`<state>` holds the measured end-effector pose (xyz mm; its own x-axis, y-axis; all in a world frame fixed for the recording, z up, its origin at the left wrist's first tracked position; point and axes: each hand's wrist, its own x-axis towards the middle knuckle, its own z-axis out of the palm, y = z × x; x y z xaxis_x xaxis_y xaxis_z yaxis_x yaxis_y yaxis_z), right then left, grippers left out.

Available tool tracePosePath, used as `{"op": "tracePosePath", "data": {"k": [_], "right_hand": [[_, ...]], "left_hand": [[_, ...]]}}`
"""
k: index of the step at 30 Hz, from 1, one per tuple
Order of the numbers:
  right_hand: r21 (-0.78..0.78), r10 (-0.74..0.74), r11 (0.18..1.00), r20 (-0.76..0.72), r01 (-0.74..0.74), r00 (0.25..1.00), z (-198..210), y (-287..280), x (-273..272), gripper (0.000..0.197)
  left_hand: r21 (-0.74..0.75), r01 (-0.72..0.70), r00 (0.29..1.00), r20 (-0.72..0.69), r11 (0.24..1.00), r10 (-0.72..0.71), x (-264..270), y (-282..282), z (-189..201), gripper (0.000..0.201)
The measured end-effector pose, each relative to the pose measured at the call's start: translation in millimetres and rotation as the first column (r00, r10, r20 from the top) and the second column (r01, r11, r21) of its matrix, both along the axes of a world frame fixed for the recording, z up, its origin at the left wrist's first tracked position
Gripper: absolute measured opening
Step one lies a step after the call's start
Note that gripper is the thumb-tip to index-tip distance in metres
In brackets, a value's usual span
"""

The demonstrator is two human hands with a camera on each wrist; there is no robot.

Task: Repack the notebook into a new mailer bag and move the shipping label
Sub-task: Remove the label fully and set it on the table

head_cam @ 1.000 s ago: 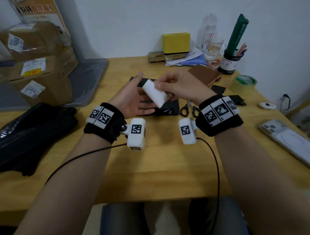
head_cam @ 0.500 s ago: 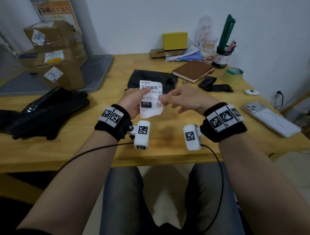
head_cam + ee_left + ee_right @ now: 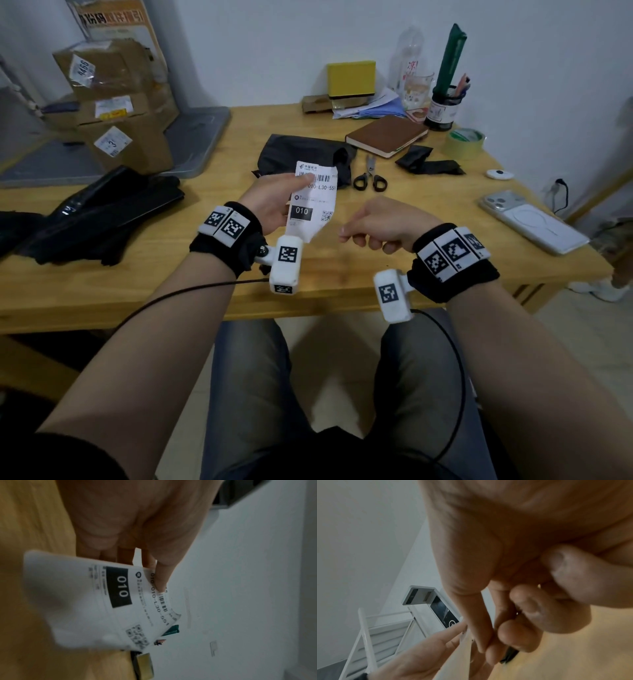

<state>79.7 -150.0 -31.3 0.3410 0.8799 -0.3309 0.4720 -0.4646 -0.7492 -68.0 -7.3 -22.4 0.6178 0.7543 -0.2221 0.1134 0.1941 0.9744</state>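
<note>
The white shipping label stands upright above the table's front half, printed side toward me. My left hand pinches it, thumb on the barcode; the left wrist view shows the label and the thumb on it. My right hand hovers a little to the right of the label, apart from it, fingers curled with nothing visible in them; the right wrist view shows its fingertips bunched together. The brown notebook lies bare at the back right. A crumpled black mailer bag lies behind the label.
Scissors lie beside the black bag, with black plastic strips and a tape roll further right. A phone sits near the right edge. A pile of black bags and cardboard boxes fill the left.
The label was turned printed side up and drawn toward me by the left hand. The right hand let go of it and moved off to the right.
</note>
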Motion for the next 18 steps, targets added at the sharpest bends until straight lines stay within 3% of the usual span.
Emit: {"op": "tracePosePath", "data": {"k": [2, 6, 8, 13, 18], "right_hand": [[-0.021, -0.026, 0.999, -0.026, 0.026, 0.999, -2.6, -5.2, -1.5, 0.031], [-0.039, -0.096, 0.995, -0.140, 0.092, 0.985, -2.5, -10.3, -8.1, 0.073], [-0.039, -0.100, 0.995, -0.172, 0.094, 0.980, -2.5, -10.3, -10.2, 0.081], [-0.071, -0.040, 0.997, -0.058, 0.036, 0.998, -7.8, -11.5, -12.9, 0.025], [-0.122, -0.022, 0.993, -0.114, 0.008, 0.993, -14.1, -20.5, -13.6, 0.019]], "left_hand": [[0.004, -0.003, 0.999, -0.037, 1.000, 0.003, -1.6, -0.9, -2.4, 0.030], [-0.053, 0.019, 0.999, -0.046, 0.998, -0.022, -1.9, -9.6, -4.7, 0.027], [-0.029, 0.022, 0.997, -0.068, 0.999, -0.024, -0.7, -14.1, -6.8, 0.027], [-0.050, -0.017, 0.997, -0.077, 0.999, 0.013, 1.3, -20.6, -10.7, 0.027], [0.034, -0.035, 0.981, -0.191, 0.999, 0.041, -3.4, -19.8, -18.6, 0.021]]}}
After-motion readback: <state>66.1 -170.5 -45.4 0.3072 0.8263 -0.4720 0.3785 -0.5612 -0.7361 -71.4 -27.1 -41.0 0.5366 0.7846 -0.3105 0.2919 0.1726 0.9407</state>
